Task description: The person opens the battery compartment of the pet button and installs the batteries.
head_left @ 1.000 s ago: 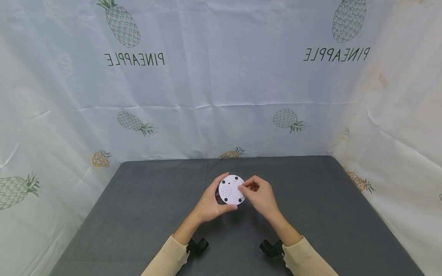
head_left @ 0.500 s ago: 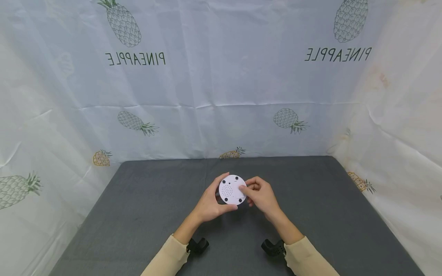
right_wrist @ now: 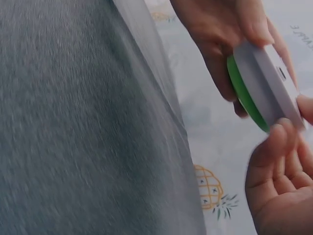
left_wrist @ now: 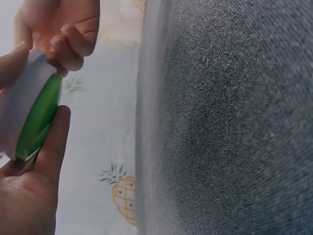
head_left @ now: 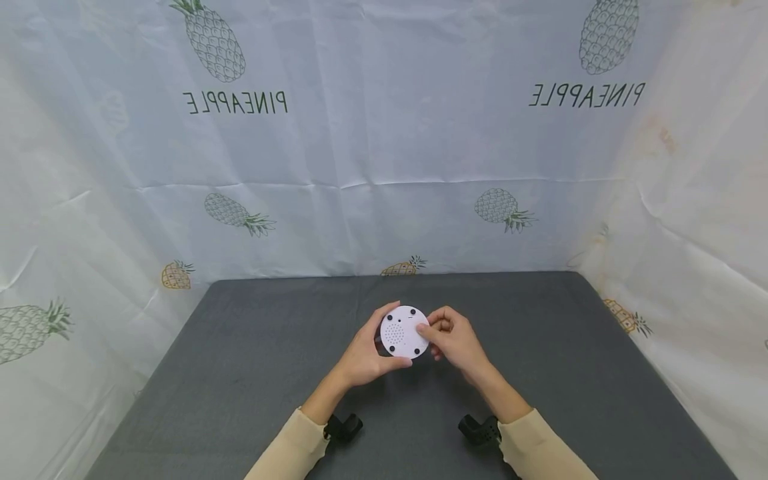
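Both my arms in long sleeves, pale beige cloth, plain, no print. Left sleeve ends at wrist, right sleeve same. Under each cuff small black device: left wrist mount, right wrist mount, rounded, matte plastic. Hands bare, no rings, no watch.

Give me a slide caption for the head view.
Left hand holds a round white device above the gray table; right hand pinches its edge.
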Available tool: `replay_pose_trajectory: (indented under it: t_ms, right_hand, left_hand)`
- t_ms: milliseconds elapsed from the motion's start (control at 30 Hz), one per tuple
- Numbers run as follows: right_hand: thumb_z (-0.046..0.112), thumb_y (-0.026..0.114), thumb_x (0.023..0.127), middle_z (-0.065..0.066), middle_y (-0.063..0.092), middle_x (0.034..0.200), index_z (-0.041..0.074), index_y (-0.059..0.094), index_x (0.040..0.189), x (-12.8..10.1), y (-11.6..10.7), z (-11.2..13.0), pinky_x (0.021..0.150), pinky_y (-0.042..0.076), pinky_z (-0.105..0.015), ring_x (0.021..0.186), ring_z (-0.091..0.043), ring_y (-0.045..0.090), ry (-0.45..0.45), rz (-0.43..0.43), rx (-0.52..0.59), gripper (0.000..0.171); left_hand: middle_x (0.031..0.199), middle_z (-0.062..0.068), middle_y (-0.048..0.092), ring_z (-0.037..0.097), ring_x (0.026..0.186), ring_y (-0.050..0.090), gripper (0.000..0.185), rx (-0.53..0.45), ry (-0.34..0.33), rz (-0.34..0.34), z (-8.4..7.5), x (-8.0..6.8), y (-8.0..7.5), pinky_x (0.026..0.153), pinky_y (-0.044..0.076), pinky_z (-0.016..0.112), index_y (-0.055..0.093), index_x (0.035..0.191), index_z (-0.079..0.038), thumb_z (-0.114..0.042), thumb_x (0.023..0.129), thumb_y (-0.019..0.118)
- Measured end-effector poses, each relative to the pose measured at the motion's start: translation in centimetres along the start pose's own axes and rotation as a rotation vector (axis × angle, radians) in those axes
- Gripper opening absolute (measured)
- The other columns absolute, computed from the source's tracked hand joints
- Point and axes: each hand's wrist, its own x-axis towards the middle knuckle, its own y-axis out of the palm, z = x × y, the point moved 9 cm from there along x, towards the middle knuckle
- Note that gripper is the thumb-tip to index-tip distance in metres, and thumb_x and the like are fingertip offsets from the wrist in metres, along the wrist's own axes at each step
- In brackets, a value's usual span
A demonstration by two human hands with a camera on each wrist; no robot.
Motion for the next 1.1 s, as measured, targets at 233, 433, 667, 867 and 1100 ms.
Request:
replay_pose_trajectory:
  t_ms: [233,433,667,867,1100]
  right_hand:
    - [0.026,0.07,0.097,-0.014,0.067,0.105,-0.003,0.058,0.128,0.2,0.5,-0.2,0.066,0.057,-0.047,0.072,-0.025,0.064,0.016,0.173,-0.072,0.044]
    - [0.025,0.072,0.096,-0.016,0.067,0.112,-0.005,0.057,0.131,0.4,0.8,-0.8,0.073,0.058,-0.043,0.083,-0.026,0.068,0.065,0.267,0.023,0.049]
    - [0.025,0.076,0.093,-0.016,0.07,0.114,-0.004,0.06,0.129,0.5,0.1,-0.4,0.074,0.059,-0.051,0.085,-0.027,0.069,0.02,0.225,0.008,0.048]
    - [0.022,0.078,0.091,-0.018,0.067,0.118,-0.001,0.063,0.129,0.4,-0.3,-0.2,0.077,0.056,-0.06,0.092,-0.027,0.07,-0.018,0.185,-0.027,0.047]
    - [0.02,0.079,0.091,-0.017,0.065,0.119,0.001,0.062,0.129,0.2,-0.5,0.3,0.081,0.057,-0.053,0.099,-0.029,0.07,-0.061,0.161,-0.05,0.045]
  left_hand:
    - [0.141,0.005,0.049,0.021,0.111,0.06,0.098,-0.012,0.031,0.038,-0.3,0.0,0.3,0.085,0.055,0.031,0.032,0.158,-0.026,-0.012,0.079,0.089]
    - [0.145,0.001,0.046,0.02,0.116,0.056,0.1,0.026,0.011,0.088,-0.3,0.3,0.9,0.09,0.052,0.035,0.03,0.159,-0.03,-0.009,0.08,0.088]
    - [0.151,0.003,0.042,0.022,0.118,0.057,0.096,0.045,-0.001,0.109,-0.4,0.6,0.9,0.093,0.052,0.045,0.026,0.161,-0.025,-0.01,0.085,0.084]
    - [0.149,0.01,0.048,0.026,0.116,0.063,0.076,0.052,-0.009,0.036,-0.3,0.5,-0.2,0.092,0.054,0.042,0.036,0.156,-0.016,-0.014,0.093,0.077]
    - [0.139,0.014,0.056,0.03,0.12,0.061,0.049,0.038,-0.038,-0.046,0.1,0.4,-1.4,0.095,0.053,0.04,0.047,0.149,-0.009,-0.016,0.103,0.063]
